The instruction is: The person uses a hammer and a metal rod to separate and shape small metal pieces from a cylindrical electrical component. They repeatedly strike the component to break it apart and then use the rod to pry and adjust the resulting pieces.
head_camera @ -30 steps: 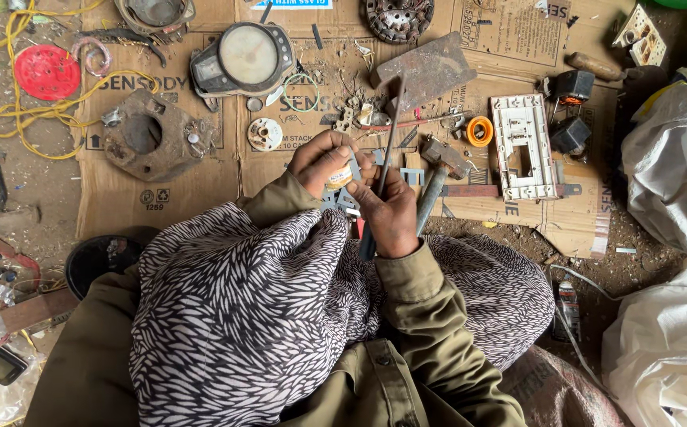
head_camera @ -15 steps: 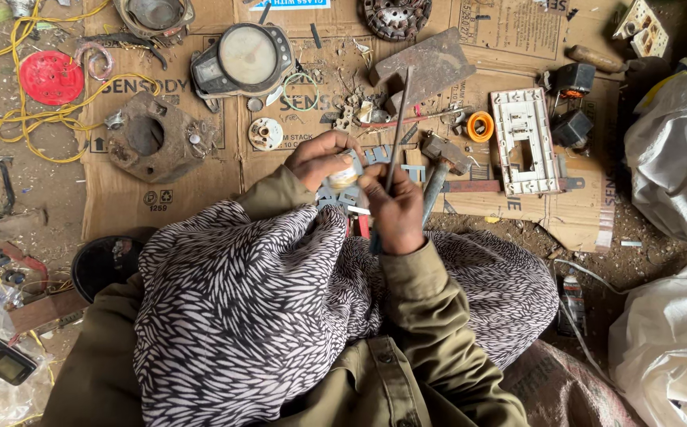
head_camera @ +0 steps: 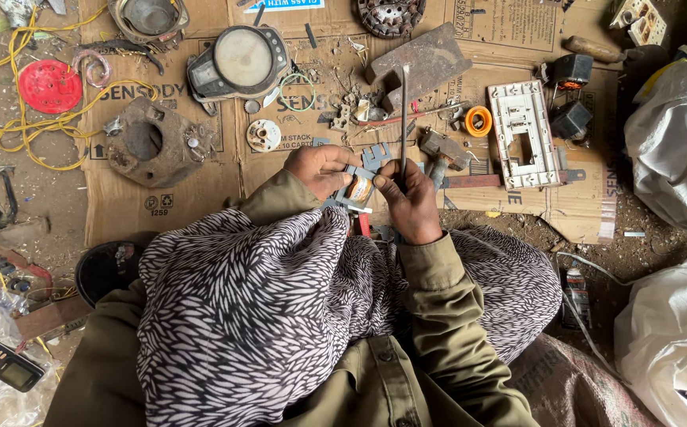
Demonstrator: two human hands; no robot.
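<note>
Honestly, left hand [head_camera: 320, 168] grips a small transformer [head_camera: 357, 187], right hand [head_camera: 413, 202] is closed on a rod [head_camera: 404, 119] — plates mostly in, barely started.

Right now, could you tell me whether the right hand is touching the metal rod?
Touching. The head view shows the right hand closed around the lower end of the metal rod, which rises upright from the fist with no gap.

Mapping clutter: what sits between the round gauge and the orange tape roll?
In the head view, between the round gauge and the orange tape roll lie small metal scraps and a grey metal block on the cardboard.
</note>
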